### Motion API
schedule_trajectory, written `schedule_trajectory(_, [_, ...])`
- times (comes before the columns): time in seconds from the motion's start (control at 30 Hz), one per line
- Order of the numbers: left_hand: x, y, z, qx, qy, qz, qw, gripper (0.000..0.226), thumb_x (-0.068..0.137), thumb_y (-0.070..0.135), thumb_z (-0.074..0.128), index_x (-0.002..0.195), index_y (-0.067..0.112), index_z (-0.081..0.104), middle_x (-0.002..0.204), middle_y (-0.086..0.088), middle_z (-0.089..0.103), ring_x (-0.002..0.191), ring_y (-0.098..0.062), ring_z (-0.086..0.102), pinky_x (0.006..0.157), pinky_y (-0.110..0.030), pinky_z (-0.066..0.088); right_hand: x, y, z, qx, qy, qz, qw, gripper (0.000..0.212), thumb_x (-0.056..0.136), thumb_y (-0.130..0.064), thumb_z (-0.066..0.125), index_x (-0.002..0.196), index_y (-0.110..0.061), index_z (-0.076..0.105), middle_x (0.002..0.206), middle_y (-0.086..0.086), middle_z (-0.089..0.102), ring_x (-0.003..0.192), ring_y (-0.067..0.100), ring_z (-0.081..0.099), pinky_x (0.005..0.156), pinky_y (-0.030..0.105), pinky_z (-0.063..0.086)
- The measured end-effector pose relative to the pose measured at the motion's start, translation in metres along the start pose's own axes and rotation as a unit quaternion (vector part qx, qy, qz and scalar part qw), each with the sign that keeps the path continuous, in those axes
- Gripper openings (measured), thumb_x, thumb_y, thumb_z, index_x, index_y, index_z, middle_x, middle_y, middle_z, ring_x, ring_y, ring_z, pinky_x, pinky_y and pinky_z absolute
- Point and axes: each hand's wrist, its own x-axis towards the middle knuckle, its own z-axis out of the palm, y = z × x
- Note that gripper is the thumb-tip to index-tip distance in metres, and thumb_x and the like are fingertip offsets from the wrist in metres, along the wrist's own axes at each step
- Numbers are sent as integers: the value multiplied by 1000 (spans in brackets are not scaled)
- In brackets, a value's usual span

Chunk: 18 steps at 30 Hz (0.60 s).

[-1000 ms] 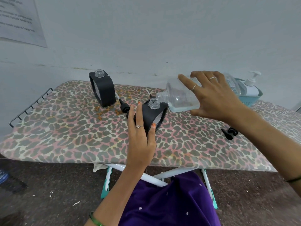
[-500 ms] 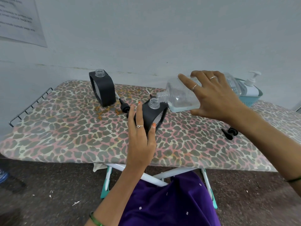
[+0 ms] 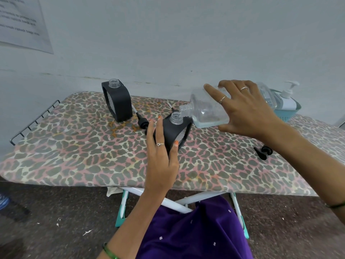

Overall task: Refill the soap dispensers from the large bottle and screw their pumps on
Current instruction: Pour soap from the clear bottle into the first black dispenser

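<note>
Large bottle [image 3: 209,111] stays tipped over the near dispenser [image 3: 173,131].

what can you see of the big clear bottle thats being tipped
The large clear bottle looks like transparent plastic, squarish, with a threaded, uncapped neck. It is tipped almost level, its mouth just above the open neck of the near black dispenser. A little clear liquid pools along its lower side. The right hand grips it from above; nothing else visibly touches it.

Left hand [image 3: 161,156] grips upright with thumb out; right hand [image 3: 248,111] clasps from above, fingers spread.
</note>
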Motion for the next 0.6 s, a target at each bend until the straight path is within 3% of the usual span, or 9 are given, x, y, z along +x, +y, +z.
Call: schedule_trajectory(0.6, [0,2,-1,-3,1,2,1000,65,100,19,45,150,34,6,159,-3,7,147,-11,8,107,-5,21,-1,0,0,3,0,2,1000,111,51,-41,88,145,-15,34,127,23,50,115,44,50,97,59,35])
